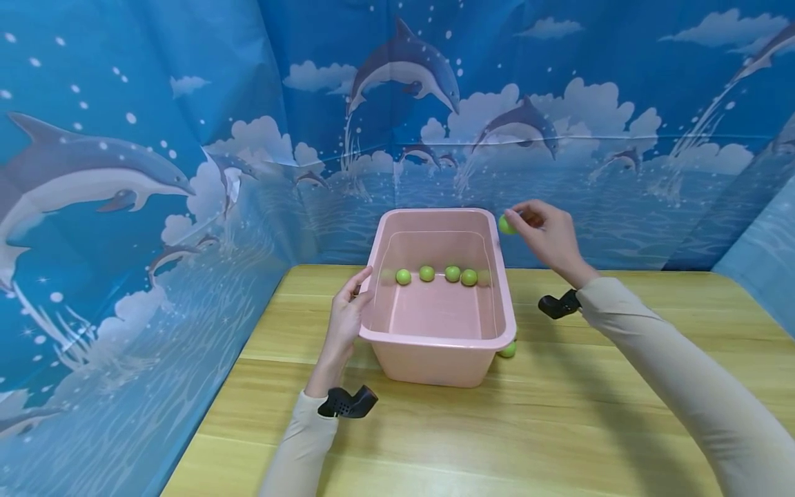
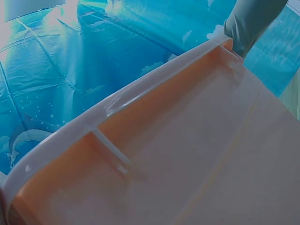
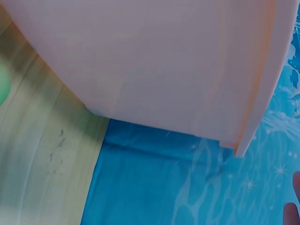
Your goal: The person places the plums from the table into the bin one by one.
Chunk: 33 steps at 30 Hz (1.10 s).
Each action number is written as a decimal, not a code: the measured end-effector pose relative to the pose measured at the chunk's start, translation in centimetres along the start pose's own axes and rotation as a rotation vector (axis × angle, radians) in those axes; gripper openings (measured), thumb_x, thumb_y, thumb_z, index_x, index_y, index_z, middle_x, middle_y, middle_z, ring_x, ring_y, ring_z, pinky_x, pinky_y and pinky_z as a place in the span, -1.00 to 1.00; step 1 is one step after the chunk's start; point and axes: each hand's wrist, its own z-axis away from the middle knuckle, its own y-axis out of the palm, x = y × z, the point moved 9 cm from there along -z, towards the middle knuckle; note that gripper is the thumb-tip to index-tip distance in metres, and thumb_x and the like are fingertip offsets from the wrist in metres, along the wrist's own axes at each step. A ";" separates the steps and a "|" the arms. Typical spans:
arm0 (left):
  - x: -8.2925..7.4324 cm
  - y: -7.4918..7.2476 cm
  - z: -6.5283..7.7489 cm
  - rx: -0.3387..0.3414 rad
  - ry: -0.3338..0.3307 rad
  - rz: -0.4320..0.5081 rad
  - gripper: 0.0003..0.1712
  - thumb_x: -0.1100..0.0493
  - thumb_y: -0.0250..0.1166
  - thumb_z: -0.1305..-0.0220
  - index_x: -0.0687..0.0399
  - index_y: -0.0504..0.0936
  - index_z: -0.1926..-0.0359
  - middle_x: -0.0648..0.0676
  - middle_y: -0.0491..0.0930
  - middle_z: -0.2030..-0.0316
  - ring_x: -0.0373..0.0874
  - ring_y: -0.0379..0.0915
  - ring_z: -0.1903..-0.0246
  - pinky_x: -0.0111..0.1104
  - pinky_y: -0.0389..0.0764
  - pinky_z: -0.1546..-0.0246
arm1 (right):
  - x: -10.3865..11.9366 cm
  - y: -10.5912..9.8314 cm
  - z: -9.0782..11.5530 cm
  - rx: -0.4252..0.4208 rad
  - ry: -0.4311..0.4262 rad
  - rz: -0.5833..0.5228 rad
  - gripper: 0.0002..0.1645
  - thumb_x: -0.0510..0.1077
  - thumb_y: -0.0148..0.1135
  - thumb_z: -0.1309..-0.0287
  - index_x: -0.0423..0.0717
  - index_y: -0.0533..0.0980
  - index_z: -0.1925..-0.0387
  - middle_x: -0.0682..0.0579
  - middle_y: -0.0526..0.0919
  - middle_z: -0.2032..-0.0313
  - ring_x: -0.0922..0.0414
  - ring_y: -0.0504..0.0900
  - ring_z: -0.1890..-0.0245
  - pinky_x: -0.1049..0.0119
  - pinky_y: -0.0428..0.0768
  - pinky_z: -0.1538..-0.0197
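Observation:
A pink plastic tub (image 1: 437,342) stands on the wooden table, its inner floor facing the head camera. Inside it, several small green balls (image 1: 426,273) lie in a loose row toward the far end. My left hand (image 1: 348,312) holds the tub's left rim; in the left wrist view the rim (image 2: 105,110) runs diagonally and the hand is almost out of frame. Beyond the tub's right rim, my right hand (image 1: 549,235) pinches one green ball (image 1: 507,224) between thumb and fingers, held in the air. Only its fingertips (image 3: 291,213) show in the right wrist view.
Another green ball (image 1: 508,350) sits on the table beside the tub's front right corner, partly hidden by it. The wooden table (image 1: 298,338) extends on both sides. A blue dolphin-print sheet (image 1: 397,166) hangs behind the table and along its left side.

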 end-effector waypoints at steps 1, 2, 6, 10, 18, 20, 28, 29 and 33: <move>0.0 0.0 0.0 0.000 -0.001 0.002 -0.50 0.37 0.05 -0.34 0.15 0.41 -0.29 0.09 0.27 0.29 -0.09 0.20 0.24 -0.36 0.34 0.24 | 0.1 0.2 -0.1 0.006 -0.003 0.001 -0.54 0.11 0.10 -0.29 -0.18 0.58 0.07 -0.09 0.59 0.38 0.07 0.48 0.37 0.15 0.38 0.28; 0.0 0.0 0.0 0.000 -0.003 0.003 -0.50 0.37 0.05 -0.34 0.15 0.41 -0.29 0.09 0.27 0.29 -0.09 0.20 0.24 -0.36 0.35 0.24 | 0.2 0.3 -0.2 0.013 -0.003 0.003 -0.54 0.12 0.10 -0.30 -0.18 0.58 0.06 -0.08 0.59 0.37 0.07 0.48 0.37 0.14 0.38 0.28; 0.0 0.1 0.0 0.000 -0.005 0.007 -0.50 0.37 0.04 -0.33 0.15 0.40 -0.29 0.10 0.27 0.28 -0.09 0.22 0.22 -0.36 0.36 0.23 | 0.4 1.0 -0.4 0.042 -0.002 0.017 -0.53 0.14 0.09 -0.29 -0.14 0.58 0.04 -0.06 0.59 0.36 0.07 0.48 0.37 0.11 0.40 0.29; 0.0 0.1 0.0 0.004 -0.003 0.002 -0.50 0.37 0.04 -0.33 0.15 0.40 -0.29 0.11 0.28 0.27 -0.07 0.23 0.21 -0.34 0.37 0.20 | 0.6 1.5 -0.5 0.065 -0.001 0.025 -0.55 0.13 0.08 -0.30 -0.12 0.58 0.03 -0.07 0.60 0.34 0.04 0.51 0.35 0.10 0.42 0.28; 0.2 0.1 0.0 0.008 -0.010 -0.007 -0.50 0.37 0.03 -0.34 0.13 0.40 -0.29 0.12 0.28 0.24 -0.05 0.21 0.18 -0.32 0.35 0.17 | 1.0 2.4 -0.8 0.107 0.009 0.023 -0.55 0.12 0.09 -0.31 -0.12 0.57 0.01 -0.12 0.61 0.28 -0.02 0.52 0.28 0.03 0.43 0.22; 0.1 0.1 0.0 0.005 -0.011 -0.006 -0.50 0.37 0.03 -0.34 0.12 0.41 -0.29 0.12 0.28 0.25 -0.06 0.20 0.18 -0.32 0.34 0.17 | 1.2 2.7 -0.9 0.121 0.010 0.027 -0.55 0.11 0.09 -0.30 -0.12 0.57 0.01 -0.12 0.61 0.29 -0.02 0.53 0.28 0.02 0.43 0.24; 0.1 0.1 0.0 0.008 -0.012 -0.007 -0.50 0.37 0.03 -0.35 0.12 0.41 -0.30 0.11 0.27 0.28 -0.07 0.19 0.22 -0.32 0.33 0.20 | 1.3 3.9 -1.0 0.186 0.019 0.041 -0.57 0.13 0.13 -0.28 -0.09 0.58 0.04 -0.07 0.63 0.30 0.01 0.54 0.29 0.07 0.44 0.29; 0.1 0.1 0.0 0.008 -0.012 -0.006 -0.50 0.37 0.03 -0.35 0.12 0.40 -0.30 0.11 0.27 0.28 -0.08 0.19 0.22 -0.32 0.33 0.20 | 1.4 4.1 -1.1 0.194 0.020 0.044 -0.56 0.14 0.13 -0.27 -0.09 0.58 0.04 -0.06 0.63 0.29 0.01 0.54 0.28 0.06 0.44 0.28; 0.1 0.1 0.0 0.004 -0.012 -0.002 -0.50 0.37 0.03 -0.34 0.13 0.40 -0.30 0.11 0.28 0.27 -0.08 0.20 0.21 -0.33 0.34 0.20 | 1.7 4.5 -1.2 0.232 0.013 0.038 -0.57 0.12 0.15 -0.26 -0.09 0.59 0.04 -0.07 0.62 0.22 0.01 0.54 0.23 0.02 0.45 0.23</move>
